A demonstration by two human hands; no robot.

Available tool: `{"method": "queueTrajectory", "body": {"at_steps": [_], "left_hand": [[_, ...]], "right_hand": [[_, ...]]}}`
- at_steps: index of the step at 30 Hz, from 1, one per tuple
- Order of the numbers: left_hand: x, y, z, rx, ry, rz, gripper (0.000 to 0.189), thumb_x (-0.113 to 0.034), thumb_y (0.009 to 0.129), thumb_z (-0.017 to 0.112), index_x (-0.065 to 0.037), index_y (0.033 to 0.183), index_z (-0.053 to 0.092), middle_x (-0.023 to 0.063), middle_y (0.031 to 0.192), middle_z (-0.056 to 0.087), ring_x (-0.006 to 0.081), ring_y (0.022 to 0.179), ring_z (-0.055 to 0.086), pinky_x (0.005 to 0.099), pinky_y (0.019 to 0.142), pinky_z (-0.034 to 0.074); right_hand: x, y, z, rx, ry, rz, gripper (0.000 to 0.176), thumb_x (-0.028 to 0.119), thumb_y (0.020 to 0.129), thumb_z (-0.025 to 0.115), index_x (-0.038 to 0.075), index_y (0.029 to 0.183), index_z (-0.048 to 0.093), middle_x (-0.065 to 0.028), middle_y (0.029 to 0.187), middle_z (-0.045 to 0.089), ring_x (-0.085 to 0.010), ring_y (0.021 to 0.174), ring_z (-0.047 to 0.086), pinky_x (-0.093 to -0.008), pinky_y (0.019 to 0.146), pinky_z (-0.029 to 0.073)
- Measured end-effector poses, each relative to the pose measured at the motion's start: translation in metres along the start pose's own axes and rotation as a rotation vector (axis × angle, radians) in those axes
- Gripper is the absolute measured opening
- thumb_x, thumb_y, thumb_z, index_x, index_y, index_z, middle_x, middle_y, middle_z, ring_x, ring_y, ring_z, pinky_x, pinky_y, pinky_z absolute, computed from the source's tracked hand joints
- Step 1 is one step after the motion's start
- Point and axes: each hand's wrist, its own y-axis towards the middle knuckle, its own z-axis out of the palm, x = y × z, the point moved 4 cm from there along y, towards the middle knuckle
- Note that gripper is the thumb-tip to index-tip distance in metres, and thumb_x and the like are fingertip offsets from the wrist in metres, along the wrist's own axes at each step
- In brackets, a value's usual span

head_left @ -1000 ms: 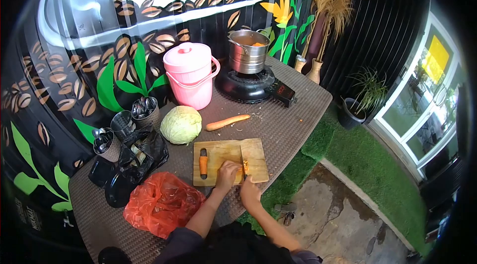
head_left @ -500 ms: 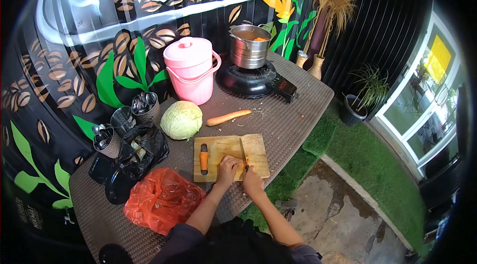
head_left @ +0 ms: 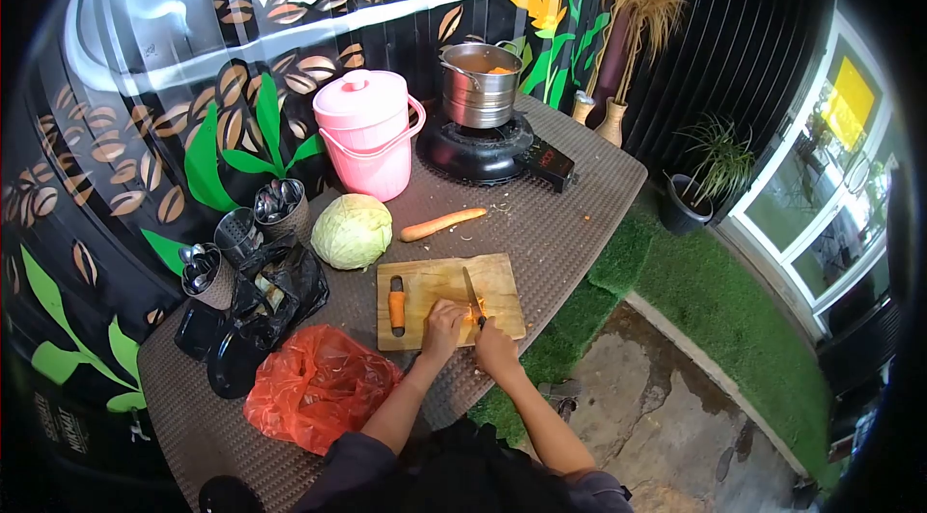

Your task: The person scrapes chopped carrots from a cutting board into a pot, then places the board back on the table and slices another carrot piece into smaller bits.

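Note:
A knife [head_left: 471, 289] is gripped in my right hand [head_left: 496, 351], its blade pointing away over the wooden cutting board [head_left: 425, 273]. My left hand [head_left: 443, 327] has its fingers bunched on the board just left of the blade, on a piece of carrot that they mostly hide. Small orange carrot bits [head_left: 484, 304] lie right beside the blade. On the board's left side rests a short dark object with an orange middle [head_left: 397, 306]. Beyond the board are a whole carrot [head_left: 443, 224] and a pale green cabbage [head_left: 351, 232].
A steel pot [head_left: 479, 88] sits on a black portable stove [head_left: 473, 154] at the back. Left of it stands a pink lidded bucket [head_left: 365, 141]. Nearer are a red plastic bag [head_left: 319, 387], a black bag [head_left: 290, 286] and cups of cutlery [head_left: 280, 207]. The table edge [head_left: 570, 291] curves along the right.
The view has shifted slightly. Both hands stay at the board, and the knife has tilted a little, with more orange bits showing to the right of its blade.

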Motion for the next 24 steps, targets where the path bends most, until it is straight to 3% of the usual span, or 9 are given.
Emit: {"method": "queueTrajectory", "body": {"at_steps": [2, 5, 9, 11, 14, 17, 20, 24], "left_hand": [[0.001, -0.003, -0.001, -0.002, -0.014, 0.002, 0.011, 0.000, 0.078, 0.064, 0.002, 0.087, 0.069, 0.0135, 0.086, 0.068, 0.0285, 0.088, 0.062, 0.0372, 0.078, 0.050], [-0.004, -0.002, -0.003, -0.007, -0.018, 0.006, 0.011, 0.000, 0.078, 0.064, 0.002, 0.087, 0.069, 0.0131, 0.087, 0.069, 0.0281, 0.088, 0.062, 0.0367, 0.078, 0.050], [-0.002, -0.002, -0.003, -0.024, -0.045, -0.028, 0.009, -0.001, 0.078, 0.064, 0.002, 0.084, 0.070, 0.0124, 0.087, 0.069, 0.0276, 0.087, 0.062, 0.0359, 0.077, 0.050], [0.000, -0.003, -0.002, -0.020, -0.044, -0.051, 0.008, -0.001, 0.078, 0.065, 0.002, 0.084, 0.070, 0.0124, 0.087, 0.069, 0.0277, 0.086, 0.062, 0.0360, 0.077, 0.050], [0.003, -0.002, 0.000, -0.035, -0.031, -0.062, 0.008, -0.002, 0.077, 0.066, 0.002, 0.083, 0.070, 0.0121, 0.086, 0.069, 0.0279, 0.087, 0.060, 0.0365, 0.078, 0.050], [-0.002, -0.001, -0.006, -0.057, 0.007, -0.073, 0.007, -0.003, 0.077, 0.067, 0.001, 0.082, 0.070, 0.0120, 0.084, 0.068, 0.0289, 0.089, 0.059, 0.0374, 0.078, 0.049], [0.000, -0.002, -0.003, -0.074, 0.029, -0.085, 0.007, -0.004, 0.077, 0.068, 0.000, 0.082, 0.070, 0.0123, 0.084, 0.066, 0.0303, 0.090, 0.057, 0.0386, 0.079, 0.048], [0.004, -0.003, 0.000, -0.064, 0.030, -0.067, 0.008, -0.004, 0.079, 0.066, 0.001, 0.085, 0.069, 0.0144, 0.085, 0.064, 0.0320, 0.088, 0.056, 0.0402, 0.078, 0.047]], "right_hand": [[-0.002, -0.004, -0.001, 0.079, 0.110, 0.034, 0.022, 0.017, 0.092, 0.046, -0.002, 0.103, 0.043, -0.0282, 0.083, 0.065, -0.0435, 0.080, 0.066, -0.0523, 0.070, 0.054], [0.000, -0.016, 0.019, -0.035, 0.158, 0.118, 0.022, 0.017, 0.091, 0.047, -0.001, 0.103, 0.044, -0.0275, 0.083, 0.065, -0.0437, 0.080, 0.066, -0.0517, 0.070, 0.054], [0.002, -0.009, 0.023, 0.015, 0.163, 0.154, 0.022, 0.017, 0.091, 0.047, -0.001, 0.103, 0.044, -0.0271, 0.084, 0.066, -0.0440, 0.081, 0.066, -0.0522, 0.071, 0.053], [-0.001, 0.001, 0.015, 0.002, 0.019, 0.050, 0.019, 0.012, 0.091, 0.047, 0.000, 0.104, 0.045, -0.0218, 0.080, 0.068, -0.0349, 0.076, 0.070, -0.0430, 0.065, 0.057], [-0.003, 0.000, -0.002, 0.009, -0.043, -0.045, 0.018, 0.013, 0.090, 0.049, 0.000, 0.103, 0.046, -0.0193, 0.077, 0.068, -0.0330, 0.072, 0.070, -0.0417, 0.059, 0.057], [-0.006, -0.010, 0.015, -0.101, -0.077, -0.050, 0.020, 0.016, 0.090, 0.048, 0.000, 0.101, 0.046, -0.0229, 0.078, 0.067, -0.0393, 0.075, 0.068, -0.0478, 0.065, 0.056], [0.006, -0.016, 0.022, -0.075, 0.042, 0.101, 0.019, 0.015, 0.090, 0.049, -0.001, 0.100, 0.046, -0.0225, 0.080, 0.067, -0.0384, 0.075, 0.069, -0.0463, 0.065, 0.056], [0.001, 0.003, 0.014, -0.031, 0.026, 0.048, 0.017, 0.015, 0.090, 0.048, 0.000, 0.100, 0.047, -0.0230, 0.079, 0.067, -0.0373, 0.076, 0.069, -0.0461, 0.066, 0.056]]}}
